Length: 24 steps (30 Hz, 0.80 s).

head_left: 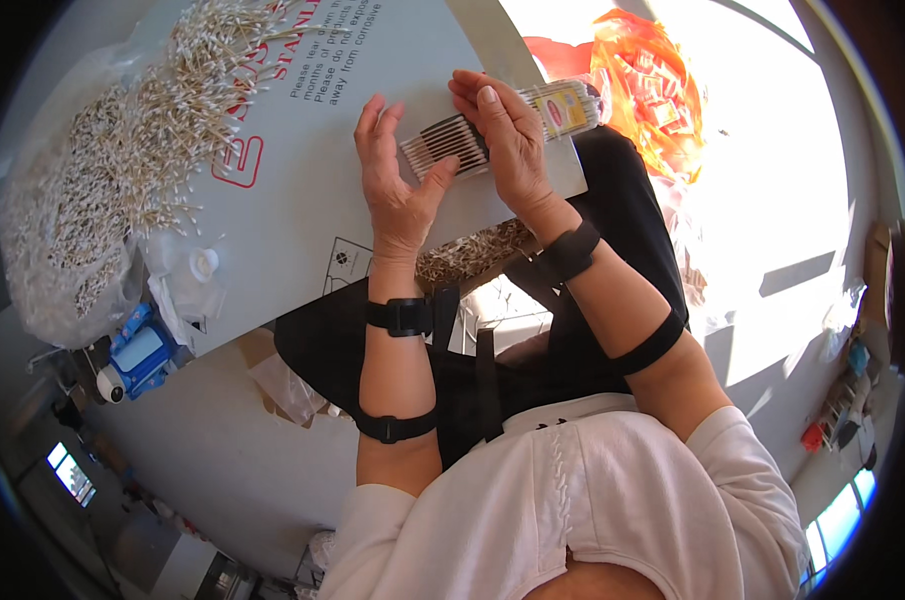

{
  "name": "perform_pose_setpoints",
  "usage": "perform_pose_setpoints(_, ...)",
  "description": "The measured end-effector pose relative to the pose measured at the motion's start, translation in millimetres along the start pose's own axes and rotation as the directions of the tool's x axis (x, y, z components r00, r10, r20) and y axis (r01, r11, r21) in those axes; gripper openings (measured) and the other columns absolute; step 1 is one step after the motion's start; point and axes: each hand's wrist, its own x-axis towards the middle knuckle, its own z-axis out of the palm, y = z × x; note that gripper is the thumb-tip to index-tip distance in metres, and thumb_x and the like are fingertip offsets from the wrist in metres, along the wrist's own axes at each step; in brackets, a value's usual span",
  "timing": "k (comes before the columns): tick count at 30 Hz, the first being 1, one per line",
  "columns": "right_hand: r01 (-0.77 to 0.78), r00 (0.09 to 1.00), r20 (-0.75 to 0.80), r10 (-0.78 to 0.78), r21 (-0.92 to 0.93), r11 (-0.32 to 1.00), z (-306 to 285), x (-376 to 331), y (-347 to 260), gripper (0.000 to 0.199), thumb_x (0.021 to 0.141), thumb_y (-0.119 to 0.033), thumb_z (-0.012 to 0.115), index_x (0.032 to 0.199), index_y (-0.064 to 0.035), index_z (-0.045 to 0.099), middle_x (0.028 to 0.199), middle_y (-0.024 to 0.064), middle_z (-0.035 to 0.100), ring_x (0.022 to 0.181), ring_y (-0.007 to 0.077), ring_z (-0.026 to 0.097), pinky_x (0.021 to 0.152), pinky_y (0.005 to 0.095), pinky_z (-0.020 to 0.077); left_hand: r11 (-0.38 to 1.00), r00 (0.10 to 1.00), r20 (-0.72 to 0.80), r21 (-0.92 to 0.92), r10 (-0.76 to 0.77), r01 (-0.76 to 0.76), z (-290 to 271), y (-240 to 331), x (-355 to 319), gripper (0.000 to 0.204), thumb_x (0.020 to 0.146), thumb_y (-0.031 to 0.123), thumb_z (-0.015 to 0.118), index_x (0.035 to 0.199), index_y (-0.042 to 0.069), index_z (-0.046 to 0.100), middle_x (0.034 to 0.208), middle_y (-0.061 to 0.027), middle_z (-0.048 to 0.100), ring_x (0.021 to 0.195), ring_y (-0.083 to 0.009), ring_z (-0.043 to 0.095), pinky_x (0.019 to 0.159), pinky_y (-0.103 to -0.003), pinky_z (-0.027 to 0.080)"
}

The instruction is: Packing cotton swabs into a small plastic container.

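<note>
A flat row of cotton swabs lies on the grey board between my hands. My left hand is at its left end, fingers stretched up and apart, the thumb against the swabs. My right hand is over its right part with fingers extended; the palm side is partly hidden. Just right of that hand, a clear pack with a yellow label shows more swabs. Whether the row and the pack are one piece is hidden by my right hand.
Loose cotton swabs spill from a clear plastic bag on the printed board. More swabs sit below the board's near edge. An orange bag holds small packs at right. A blue object stands at the left corner.
</note>
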Motion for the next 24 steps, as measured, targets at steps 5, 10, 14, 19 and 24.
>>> perform_pose_setpoints(5, -0.070, 0.995, 0.076, 0.060, 0.142, 0.987, -7, 1, -3, 0.038, 0.104, -0.020, 0.043, 0.128, 0.0083, 0.051, 0.131, 0.0169, 0.055, 0.124, 0.0251, 0.053, 0.108, 0.0345, 0.0415, 0.815, 0.944, 0.310, 0.512, 0.118, -0.270, -10, 0, -2, 0.070, 0.063, 0.014, 0.083, 0.126, 0.004, 0.055, 0.141, -0.0142, 0.045, 0.136, -0.0361, 0.036, 0.111, -0.045, 0.032)
perform_pose_setpoints(10, -0.037, 0.999, 0.044, 0.032, 0.119, 0.992, -1, -1, 0, 0.037, 0.103, -0.022, 0.046, 0.124, 0.0072, 0.055, 0.125, 0.0158, 0.058, 0.117, 0.0222, 0.056, 0.102, 0.0317, 0.0444, 0.839, 0.949, 0.284, 0.475, 0.137, -0.263, -12, -1, 3, 0.062, 0.067, 0.013, 0.082, 0.123, 0.003, 0.056, 0.138, -0.0128, 0.048, 0.135, -0.0342, 0.038, 0.110, -0.045, 0.034)
perform_pose_setpoints(14, 0.241, 0.970, 0.026, -0.244, -0.275, 0.931, -10, 2, 3, 0.029, 0.102, -0.018, 0.049, 0.119, 0.0032, 0.059, 0.114, 0.0128, 0.064, 0.104, 0.0192, 0.061, 0.092, 0.0288, 0.0473, 0.936, 0.998, 0.039, 0.347, 0.050, -0.061, -26, -18, 16, 0.051, 0.070, 0.010, 0.078, 0.117, 0.004, 0.058, 0.131, -0.0137, 0.053, 0.126, -0.0326, 0.045, 0.103, -0.042, 0.039)
perform_pose_setpoints(19, 0.245, 0.969, 0.082, -0.231, -0.385, 0.890, -10, -6, 0, 0.020, 0.100, -0.012, 0.051, 0.112, 0.0014, 0.059, 0.103, 0.0122, 0.062, 0.095, 0.0216, 0.061, 0.085, 0.0302, 0.0480, 0.888, 0.964, -0.249, 0.417, -0.094, 0.194, -81, -52, 86, 0.023, 0.077, 0.009, 0.072, 0.098, 0.001, 0.065, 0.101, -0.0115, 0.066, 0.094, -0.0287, 0.061, 0.082, -0.042, 0.049)
perform_pose_setpoints(24, 0.229, 0.973, 0.091, -0.210, -0.401, 0.887, -11, -6, -1, 0.017, 0.099, -0.011, 0.051, 0.109, 0.0006, 0.058, 0.099, 0.0125, 0.061, 0.091, 0.0232, 0.061, 0.081, 0.0311, 0.0484, 0.715, 0.793, -0.578, 0.471, -0.192, 0.517, -103, -51, 150, 0.019, 0.079, 0.020, 0.075, 0.084, 0.002, 0.072, 0.075, -0.0107, 0.070, 0.067, -0.0240, 0.065, 0.065, -0.036, 0.052)
